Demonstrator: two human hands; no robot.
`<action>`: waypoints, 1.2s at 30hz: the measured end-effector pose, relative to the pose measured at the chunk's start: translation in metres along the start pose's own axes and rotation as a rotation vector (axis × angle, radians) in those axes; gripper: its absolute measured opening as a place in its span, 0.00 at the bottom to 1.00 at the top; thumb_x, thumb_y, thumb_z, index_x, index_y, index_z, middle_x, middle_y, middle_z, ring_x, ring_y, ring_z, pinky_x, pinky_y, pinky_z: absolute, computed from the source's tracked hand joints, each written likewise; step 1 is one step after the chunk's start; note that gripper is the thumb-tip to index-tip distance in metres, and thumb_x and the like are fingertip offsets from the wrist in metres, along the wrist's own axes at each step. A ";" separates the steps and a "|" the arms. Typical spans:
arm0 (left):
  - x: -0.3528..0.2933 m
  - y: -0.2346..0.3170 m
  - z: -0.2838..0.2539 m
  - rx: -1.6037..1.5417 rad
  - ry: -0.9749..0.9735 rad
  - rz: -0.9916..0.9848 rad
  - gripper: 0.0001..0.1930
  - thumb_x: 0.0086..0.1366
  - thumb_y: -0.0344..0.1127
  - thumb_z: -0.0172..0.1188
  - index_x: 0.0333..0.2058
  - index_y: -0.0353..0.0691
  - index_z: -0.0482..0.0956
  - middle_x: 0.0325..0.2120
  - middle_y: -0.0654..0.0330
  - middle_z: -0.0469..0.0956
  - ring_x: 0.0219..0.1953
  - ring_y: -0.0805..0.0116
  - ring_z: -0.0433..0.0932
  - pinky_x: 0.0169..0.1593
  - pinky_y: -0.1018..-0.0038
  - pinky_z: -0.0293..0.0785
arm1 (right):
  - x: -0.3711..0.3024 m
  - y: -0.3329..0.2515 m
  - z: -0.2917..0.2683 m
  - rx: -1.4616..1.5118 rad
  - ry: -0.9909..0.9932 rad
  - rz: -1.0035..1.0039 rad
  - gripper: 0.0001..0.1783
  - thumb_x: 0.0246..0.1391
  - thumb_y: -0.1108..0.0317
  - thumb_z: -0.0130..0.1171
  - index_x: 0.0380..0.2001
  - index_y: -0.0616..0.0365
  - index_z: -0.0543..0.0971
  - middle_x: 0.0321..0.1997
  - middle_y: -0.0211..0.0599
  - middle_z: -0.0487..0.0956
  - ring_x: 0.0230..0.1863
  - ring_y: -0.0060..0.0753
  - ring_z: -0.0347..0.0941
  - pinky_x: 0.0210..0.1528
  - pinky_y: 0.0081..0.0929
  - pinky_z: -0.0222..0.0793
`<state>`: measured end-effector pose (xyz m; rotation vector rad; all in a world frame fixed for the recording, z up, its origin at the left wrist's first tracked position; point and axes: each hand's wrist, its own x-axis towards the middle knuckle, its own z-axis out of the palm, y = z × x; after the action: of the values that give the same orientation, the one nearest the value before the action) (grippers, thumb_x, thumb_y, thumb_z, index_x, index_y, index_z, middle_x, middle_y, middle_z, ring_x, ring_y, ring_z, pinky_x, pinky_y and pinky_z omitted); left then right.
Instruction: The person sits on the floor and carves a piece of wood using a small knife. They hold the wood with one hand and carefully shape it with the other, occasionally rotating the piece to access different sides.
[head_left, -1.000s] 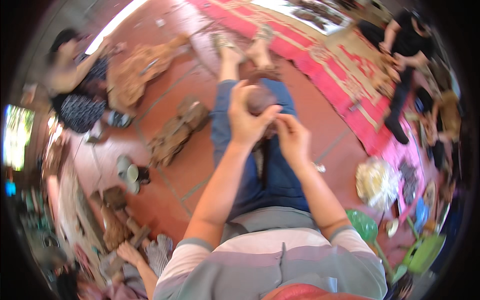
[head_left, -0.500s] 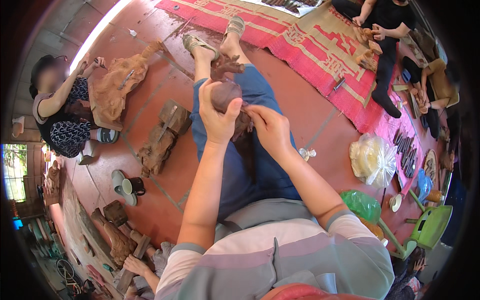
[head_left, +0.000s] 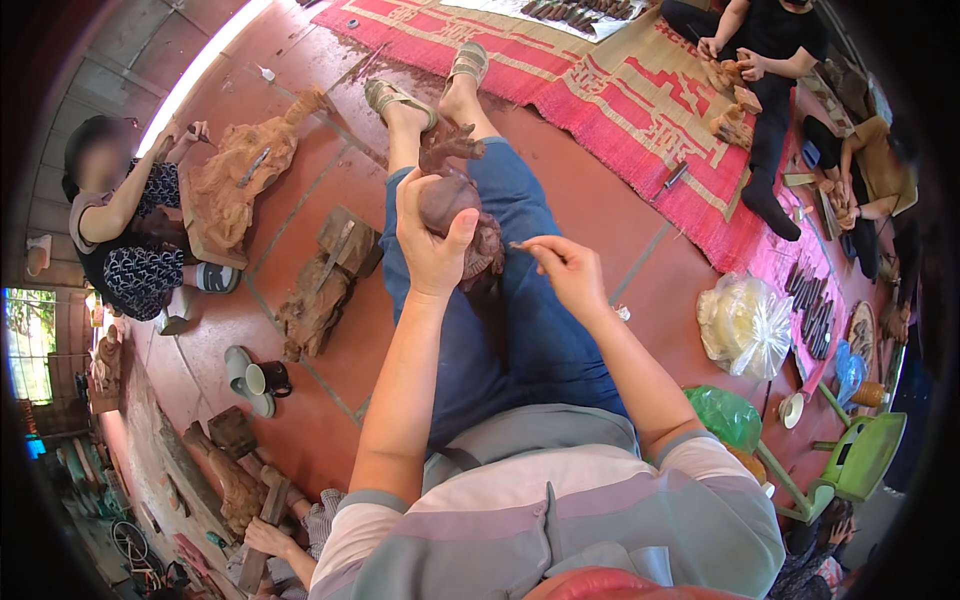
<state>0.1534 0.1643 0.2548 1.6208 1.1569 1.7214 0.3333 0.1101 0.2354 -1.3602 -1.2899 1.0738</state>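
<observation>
Dark brown carving (head_left: pixel 453 207), rounded dome, ridged side, forked far end, between the legs of blue trousers (head_left: pixel 550 335), small brownish piece (head_left: pixel 516 245) over their right leg

Left grip (head_left: pixel 436 252) cupped, right grip (head_left: pixel 572 276) pinched

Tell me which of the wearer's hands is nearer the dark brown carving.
Left. The left hand grips the carving around its rounded part; the right hand is apart from it, just to its right, pinching a small piece.
</observation>
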 end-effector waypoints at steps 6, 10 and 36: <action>0.001 0.001 -0.001 0.039 -0.006 0.013 0.33 0.52 0.60 0.65 0.41 0.33 0.71 0.42 0.50 0.70 0.46 0.56 0.70 0.52 0.67 0.65 | 0.040 0.008 0.009 0.517 -0.468 0.123 0.03 0.53 0.70 0.62 0.30 0.56 0.78 0.25 0.24 0.77 0.25 0.13 0.68 0.28 0.15 0.65; 0.002 0.000 0.000 0.049 -0.001 0.006 0.33 0.52 0.60 0.65 0.41 0.33 0.71 0.43 0.50 0.70 0.46 0.56 0.71 0.52 0.67 0.66 | 0.069 0.032 -0.020 0.338 -0.322 0.090 0.05 0.51 0.68 0.63 0.29 0.57 0.79 0.29 0.26 0.80 0.26 0.13 0.69 0.29 0.15 0.66; 0.021 -0.008 -0.014 -0.114 -0.296 0.065 0.30 0.49 0.57 0.68 0.37 0.33 0.76 0.48 0.48 0.73 0.46 0.60 0.74 0.49 0.69 0.70 | 0.054 0.004 -0.013 0.504 -0.558 -0.012 0.03 0.50 0.78 0.62 0.29 0.59 0.79 0.32 0.29 0.80 0.36 0.18 0.75 0.41 0.19 0.71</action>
<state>0.1350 0.1823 0.2608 1.7854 0.8590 1.4922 0.3504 0.1627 0.2340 -0.6924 -1.2788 1.7091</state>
